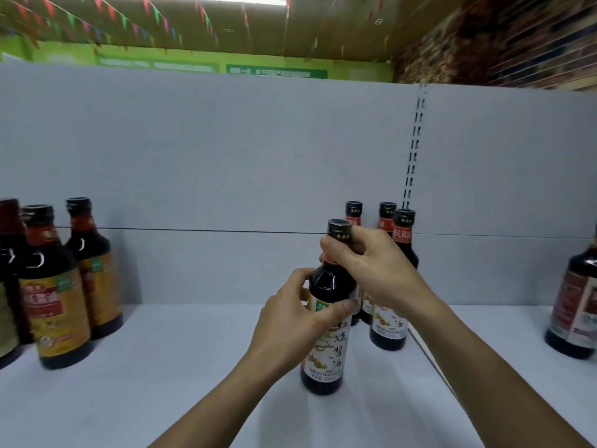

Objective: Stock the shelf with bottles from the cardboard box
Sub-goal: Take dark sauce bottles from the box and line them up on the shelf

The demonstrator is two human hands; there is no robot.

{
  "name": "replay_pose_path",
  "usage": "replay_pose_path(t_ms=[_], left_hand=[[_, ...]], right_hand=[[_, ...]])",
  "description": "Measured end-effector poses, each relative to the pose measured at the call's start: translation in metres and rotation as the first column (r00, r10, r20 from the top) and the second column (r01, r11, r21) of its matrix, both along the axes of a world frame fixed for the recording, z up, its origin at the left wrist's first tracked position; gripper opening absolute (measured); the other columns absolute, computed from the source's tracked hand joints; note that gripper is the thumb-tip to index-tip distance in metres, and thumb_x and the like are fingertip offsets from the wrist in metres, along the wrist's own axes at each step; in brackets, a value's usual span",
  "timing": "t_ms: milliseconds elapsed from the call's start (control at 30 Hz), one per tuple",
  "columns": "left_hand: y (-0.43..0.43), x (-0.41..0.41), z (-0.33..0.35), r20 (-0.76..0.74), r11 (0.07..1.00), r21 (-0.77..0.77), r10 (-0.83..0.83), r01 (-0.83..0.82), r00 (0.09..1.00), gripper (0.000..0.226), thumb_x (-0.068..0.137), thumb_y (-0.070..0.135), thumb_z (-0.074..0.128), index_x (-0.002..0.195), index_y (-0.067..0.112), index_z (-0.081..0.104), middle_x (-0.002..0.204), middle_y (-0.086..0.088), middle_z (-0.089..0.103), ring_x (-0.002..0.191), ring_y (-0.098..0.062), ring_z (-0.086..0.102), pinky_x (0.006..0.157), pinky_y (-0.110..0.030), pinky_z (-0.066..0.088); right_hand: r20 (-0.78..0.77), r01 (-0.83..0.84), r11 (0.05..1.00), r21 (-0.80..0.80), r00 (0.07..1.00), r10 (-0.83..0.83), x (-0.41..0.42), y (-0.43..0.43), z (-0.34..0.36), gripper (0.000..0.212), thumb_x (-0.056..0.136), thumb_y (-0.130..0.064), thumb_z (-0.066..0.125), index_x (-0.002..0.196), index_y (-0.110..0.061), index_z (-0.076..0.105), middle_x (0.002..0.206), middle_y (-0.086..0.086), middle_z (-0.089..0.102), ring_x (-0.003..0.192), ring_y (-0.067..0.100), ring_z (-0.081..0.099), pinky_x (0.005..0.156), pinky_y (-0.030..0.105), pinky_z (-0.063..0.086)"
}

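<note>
Both forearms stretched forward, left hand [292, 305] curled in a grip, right hand [365, 263] clasped higher

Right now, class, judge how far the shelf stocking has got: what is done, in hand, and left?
Done: three matching bottles stand on the shelf. In hand: left hand and right hand grip a fourth bottle upright. Left: releasing it; the box is out of view, remaining stock unknown.

Shop, white shelf [161, 367], sauce bottles [58, 292], ceiling bunting [122, 17]
</note>
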State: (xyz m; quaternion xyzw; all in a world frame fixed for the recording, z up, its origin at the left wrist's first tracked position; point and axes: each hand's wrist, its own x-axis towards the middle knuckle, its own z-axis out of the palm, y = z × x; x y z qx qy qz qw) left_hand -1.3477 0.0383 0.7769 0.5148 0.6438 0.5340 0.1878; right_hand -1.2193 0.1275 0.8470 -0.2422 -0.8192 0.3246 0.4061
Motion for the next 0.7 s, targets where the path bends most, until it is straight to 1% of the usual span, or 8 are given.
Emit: replay_pose_path(t_ms=[133,200,267,367,467,567,600,700], left_hand=[[0.011,-0.001,-0.003,0.008,0.999,0.002,-0.039,0.039,0.999,0.062,0.073,0.067,0.080,0.126,0.049,0.055,0.115,0.016,0.072,0.102,-0.006,0.072,0.091,-0.042,0.062],[0.016,-0.001,-0.005,0.000,0.998,0.003,-0.059,0.059,0.998,0.062,0.074,0.068,0.078,0.128,0.050,0.053,0.115,0.017,0.071,0.103,-0.006,0.071,0.091,-0.041,0.062],[0.020,0.000,-0.005,-0.014,0.996,0.004,-0.084,0.084,0.996,0.066,0.072,0.074,0.074,0.129,0.051,0.051,0.115,0.020,0.070,0.105,-0.004,0.070,0.091,-0.040,0.062],[0.023,0.000,-0.006,-0.030,0.994,0.003,-0.109,0.109,0.994,0.072,0.063,0.084,0.066,0.125,0.055,0.047,0.107,0.025,0.068,0.103,-0.002,0.070,0.089,-0.038,0.062],[0.026,-0.002,-0.008,-0.036,0.992,0.004,-0.123,0.123,0.992,0.073,0.060,0.085,0.063,0.124,0.055,0.046,0.106,0.025,0.070,0.100,0.001,0.070,0.087,-0.036,0.063],[0.026,-0.005,-0.016,-0.047,0.987,-0.013,-0.159,0.159,0.986,0.066,0.060,0.082,0.067,0.119,0.063,0.041,0.103,0.035,0.070,0.096,0.008,0.069,0.084,-0.030,0.062],[0.026,-0.005,-0.022,-0.040,0.983,-0.038,-0.183,0.182,0.982,0.064,0.062,0.078,0.069,0.117,0.061,0.041,0.103,0.037,0.069,0.098,0.008,0.069,0.086,-0.030,0.062],[0.025,-0.008,-0.044,-0.004,0.962,-0.134,-0.242,0.239,0.970,0.056,0.071,0.061,0.080,0.116,0.051,0.049,0.109,0.027,0.072,0.103,0.001,0.070,0.096,-0.036,0.060]], right_hand=[[-0.005,0.051,0.999,-0.004,0.999,-0.051,-0.001,0.006,-0.003,0.030,0.093,-0.056,0.064,0.093,-0.027,0.070,0.092,-0.007,0.078,0.090,0.010,0.075,0.090,0.048,0.059],[-0.016,0.076,0.997,-0.002,0.997,-0.076,-0.001,0.007,-0.005,0.033,0.091,-0.060,0.062,0.092,-0.028,0.070,0.091,-0.006,0.077,0.089,0.011,0.075,0.089,0.049,0.059],[-0.030,0.092,0.996,-0.004,0.995,-0.092,-0.001,0.008,-0.008,0.033,0.090,-0.062,0.062,0.092,-0.030,0.069,0.091,-0.007,0.077,0.089,0.011,0.074,0.089,0.049,0.059],[-0.039,0.121,0.993,-0.013,0.992,-0.121,-0.001,0.008,-0.016,0.025,0.093,-0.056,0.064,0.097,-0.031,0.067,0.093,-0.010,0.076,0.091,0.006,0.073,0.090,0.046,0.059],[-0.026,0.128,0.991,-0.044,0.991,-0.130,0.001,0.004,-0.029,0.020,0.094,-0.050,0.065,0.104,-0.032,0.066,0.098,-0.010,0.076,0.095,0.004,0.073,0.091,0.043,0.059],[-0.046,0.136,0.986,-0.092,0.989,-0.141,0.003,-0.002,-0.041,0.022,0.095,-0.051,0.064,0.111,-0.036,0.066,0.108,-0.011,0.074,0.103,0.004,0.070,0.094,0.043,0.059],[-0.053,0.144,0.985,-0.096,0.987,-0.149,0.004,-0.004,-0.043,0.024,0.095,-0.052,0.063,0.114,-0.037,0.065,0.111,-0.011,0.073,0.105,0.004,0.069,0.096,0.043,0.058],[-0.076,0.146,0.983,-0.108,0.985,-0.154,0.004,-0.010,-0.047,0.034,0.093,-0.055,0.060,0.121,-0.035,0.063,0.116,-0.011,0.072,0.109,0.003,0.068,0.099,0.043,0.056]])
